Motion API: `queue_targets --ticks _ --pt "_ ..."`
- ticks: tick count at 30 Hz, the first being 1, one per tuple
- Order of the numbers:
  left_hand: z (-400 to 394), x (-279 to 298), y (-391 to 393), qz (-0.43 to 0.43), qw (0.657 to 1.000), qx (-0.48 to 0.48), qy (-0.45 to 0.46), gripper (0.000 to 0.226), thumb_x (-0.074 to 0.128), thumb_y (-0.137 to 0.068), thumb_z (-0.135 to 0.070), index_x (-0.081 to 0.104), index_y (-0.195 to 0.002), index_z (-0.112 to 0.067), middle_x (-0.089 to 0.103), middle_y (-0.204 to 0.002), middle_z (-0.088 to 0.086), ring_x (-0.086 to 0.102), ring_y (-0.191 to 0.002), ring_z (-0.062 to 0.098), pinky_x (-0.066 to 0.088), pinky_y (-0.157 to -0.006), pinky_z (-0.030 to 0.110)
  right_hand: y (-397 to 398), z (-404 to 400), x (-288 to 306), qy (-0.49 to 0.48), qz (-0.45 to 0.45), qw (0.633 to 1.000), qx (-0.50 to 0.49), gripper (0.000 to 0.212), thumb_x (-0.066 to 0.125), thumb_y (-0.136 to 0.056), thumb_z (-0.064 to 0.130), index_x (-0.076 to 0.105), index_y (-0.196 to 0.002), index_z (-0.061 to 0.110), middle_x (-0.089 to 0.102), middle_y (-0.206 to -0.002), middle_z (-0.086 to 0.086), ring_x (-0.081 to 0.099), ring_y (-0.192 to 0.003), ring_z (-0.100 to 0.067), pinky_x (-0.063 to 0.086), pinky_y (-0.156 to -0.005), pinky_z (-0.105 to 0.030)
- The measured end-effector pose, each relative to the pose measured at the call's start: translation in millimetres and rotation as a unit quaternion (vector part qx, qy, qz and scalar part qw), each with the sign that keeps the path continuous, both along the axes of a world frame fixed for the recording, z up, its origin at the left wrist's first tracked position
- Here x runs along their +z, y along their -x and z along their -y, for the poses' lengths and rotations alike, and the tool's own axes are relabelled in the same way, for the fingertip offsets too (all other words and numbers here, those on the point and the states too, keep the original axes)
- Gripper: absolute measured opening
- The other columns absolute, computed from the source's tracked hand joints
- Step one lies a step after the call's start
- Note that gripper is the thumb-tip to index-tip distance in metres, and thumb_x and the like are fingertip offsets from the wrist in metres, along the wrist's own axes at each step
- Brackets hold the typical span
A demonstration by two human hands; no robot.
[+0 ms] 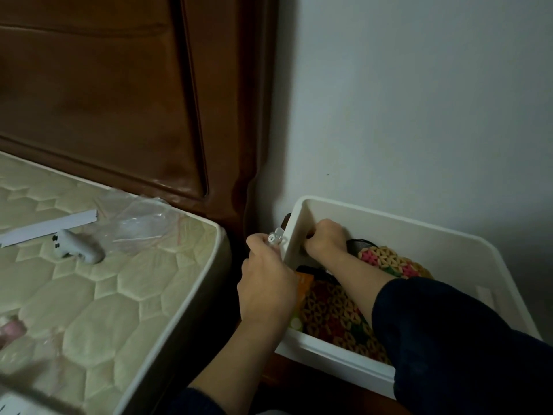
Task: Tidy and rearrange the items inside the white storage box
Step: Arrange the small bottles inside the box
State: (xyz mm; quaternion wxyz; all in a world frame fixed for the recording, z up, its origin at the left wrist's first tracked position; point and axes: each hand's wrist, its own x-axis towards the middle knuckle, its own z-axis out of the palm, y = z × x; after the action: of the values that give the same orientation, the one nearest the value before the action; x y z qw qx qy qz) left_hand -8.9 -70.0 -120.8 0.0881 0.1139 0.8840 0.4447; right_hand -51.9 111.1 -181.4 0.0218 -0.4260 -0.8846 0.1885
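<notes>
The white storage box (pixel 419 232) stands by the wall at the right of the bed. Inside lie woven multicoloured mats (pixel 332 310), an orange packet (pixel 303 284) and a dark round item (pixel 360 245). My right hand (pixel 324 239) reaches into the box's far left corner, fingers closed around a dark object that is mostly hidden. My left hand (pixel 266 283) is at the box's left wall, outside it, pinching a small clear plastic item (pixel 276 236) at the rim.
A quilted mattress (pixel 98 283) fills the left, carrying a white device (pixel 76 245), a white strip (pixel 48 227), clear plastic bags (pixel 143 224) and a pink item (pixel 12 329). A dark wooden headboard (pixel 119 100) stands behind. A narrow dark gap separates bed and box.
</notes>
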Motion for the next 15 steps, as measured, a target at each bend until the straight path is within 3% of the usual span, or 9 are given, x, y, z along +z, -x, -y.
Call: queue_targets --ticks 11,15 --pt "-0.8 -3.7 0.3 -0.017 1.0 0.011 -0.011 0.008 0.036 -0.108 -0.036 0.033 -0.116 -0.035 0.065 -0.104 -0.002 0.066 -0.091 0.02 0.059 -0.08 0.05 2.1 7.9 0.8 0.075 -0.044 0.994 -0.058 0.03 0.077 -0.092 0.027 0.074 -0.114 0.006 0.073 -0.113 -0.015 0.069 -0.109 -0.035 0.06 -0.094 -0.049" --pt "-1.9 -3.7 0.0 -0.02 1.0 0.019 -0.012 0.008 0.038 -0.108 -0.033 0.031 -0.112 -0.036 0.064 -0.103 -0.003 0.065 -0.09 0.019 0.058 -0.077 0.047 -1.3 7.7 8.8 0.055 -0.033 0.997 -0.052 0.033 0.077 -0.093 0.028 0.074 -0.115 0.004 0.074 -0.113 -0.016 0.071 -0.105 -0.033 0.062 -0.084 -0.039"
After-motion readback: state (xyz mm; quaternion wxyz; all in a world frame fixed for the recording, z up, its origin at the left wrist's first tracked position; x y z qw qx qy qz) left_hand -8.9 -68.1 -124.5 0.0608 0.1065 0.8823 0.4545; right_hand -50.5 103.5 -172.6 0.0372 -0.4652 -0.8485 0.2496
